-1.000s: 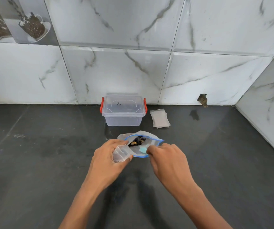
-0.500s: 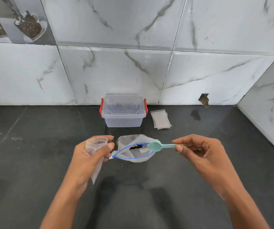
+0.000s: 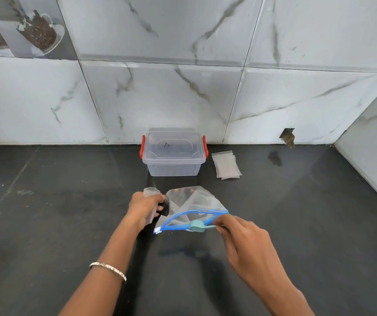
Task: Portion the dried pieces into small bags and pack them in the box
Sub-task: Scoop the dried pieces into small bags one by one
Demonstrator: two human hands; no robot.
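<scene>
A clear plastic box stands at the back of the tabletop, against the wall. Its lid is on, with a red latch at each end. Through the plastic I cannot tell what it holds. Just right of the box lies a flat stack of small bags.

Nearer, at the centre of the frame, a big clear zip bag with a blue zipper lies crumpled, its mouth gaping toward the lower edge. The dried pieces show only as dim dark bits through the plastic. The bowl of a teal spoon sits at the mouth of the zip bag. Whether it carries anything cannot be told.

The left hand, with a bracelet at the wrist, has its fingers wrapped round one small bag just left of the zip bag. The right hand pinches the spoon's handle between thumb and fingers.

The tabletop is dark, smeared stone. The wall is white marbled tile, with a picture tile in the upper left and a small hole at the right.
</scene>
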